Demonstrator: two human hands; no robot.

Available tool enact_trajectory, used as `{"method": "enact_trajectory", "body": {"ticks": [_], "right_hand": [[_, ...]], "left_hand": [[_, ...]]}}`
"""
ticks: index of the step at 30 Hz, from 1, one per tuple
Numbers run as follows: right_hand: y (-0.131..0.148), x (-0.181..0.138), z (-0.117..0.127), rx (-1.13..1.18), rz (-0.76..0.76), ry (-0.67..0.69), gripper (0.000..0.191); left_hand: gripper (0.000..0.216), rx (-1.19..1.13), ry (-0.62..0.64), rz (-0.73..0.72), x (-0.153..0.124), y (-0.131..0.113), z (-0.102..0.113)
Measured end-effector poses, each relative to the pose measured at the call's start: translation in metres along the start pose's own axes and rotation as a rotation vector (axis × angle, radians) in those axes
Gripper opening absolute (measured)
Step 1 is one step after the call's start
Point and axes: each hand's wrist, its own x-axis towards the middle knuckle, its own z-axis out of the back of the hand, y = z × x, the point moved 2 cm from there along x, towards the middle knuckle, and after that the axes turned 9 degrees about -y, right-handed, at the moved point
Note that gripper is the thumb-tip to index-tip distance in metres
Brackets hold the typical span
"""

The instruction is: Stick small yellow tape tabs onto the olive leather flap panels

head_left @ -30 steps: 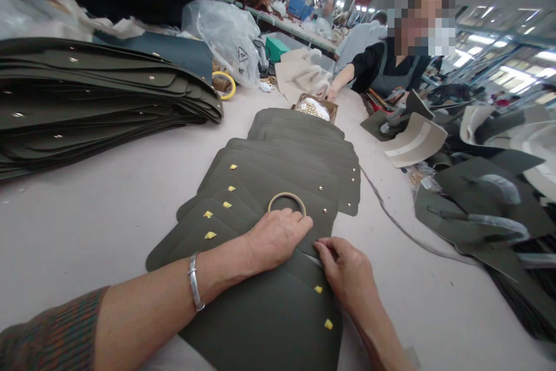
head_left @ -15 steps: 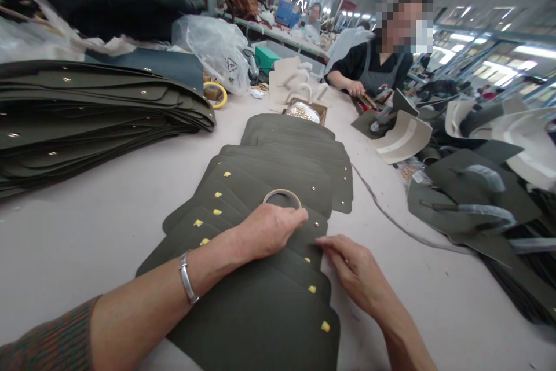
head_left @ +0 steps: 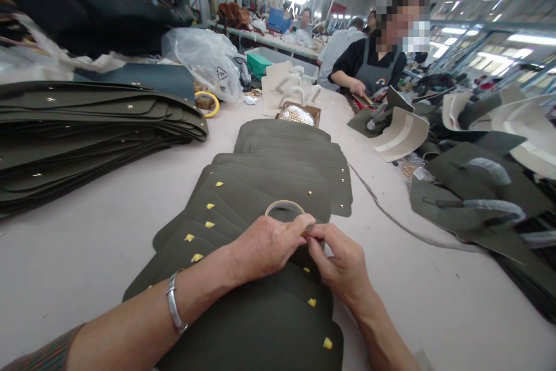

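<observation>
A narrow roll of yellow tape (head_left: 284,202) is gripped in my left hand (head_left: 263,246), above the overlapping dark olive panels (head_left: 256,324). My right hand (head_left: 345,261) meets it from the right, thumb and forefinger pinched on the tape at the roll's near right edge; the fingertips hide the exact spot. Small yellow tape pieces (head_left: 312,302) dot the panels along both sides. Small metal studs (head_left: 310,193) show on the farther panels.
To the left lies a thick pile of dark panels (head_left: 87,128), with another yellow tape roll (head_left: 214,106) behind it. A box of small metal parts (head_left: 319,116) stands beyond the panels. Panels with wrapped handles (head_left: 473,186) lie right. A co-worker (head_left: 369,70) works across the table.
My right hand has moved up and left from the panel edge to the tape roll, and its fingers have closed there. My left hand keeps hold of the roll. The view has shifted slightly.
</observation>
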Motion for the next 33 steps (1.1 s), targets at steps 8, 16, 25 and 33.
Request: {"method": "enact_trajectory", "body": {"ticks": [8,16,25,33], "right_hand": [[0.002,-0.004,0.001,-0.063,-0.082,-0.132,0.013],[-0.021,-0.002,-0.007,0.524,-0.889,-0.155,0.021],[-0.049,-0.012,0.004,0.385,-0.923,0.04,0.035],[-0.04,-0.004,-0.002,-0.035,-0.565,0.128,0.021]], "left_hand": [[0.016,0.025,-0.08,0.012,0.003,-0.002,-0.003],[0.025,0.132,-0.24,-0.158,0.004,-0.014,-0.006],[0.007,0.371,0.036,-0.003,0.002,0.001,-0.023],[0.011,0.352,0.096,0.031,0.005,-0.002,-0.024]]}}
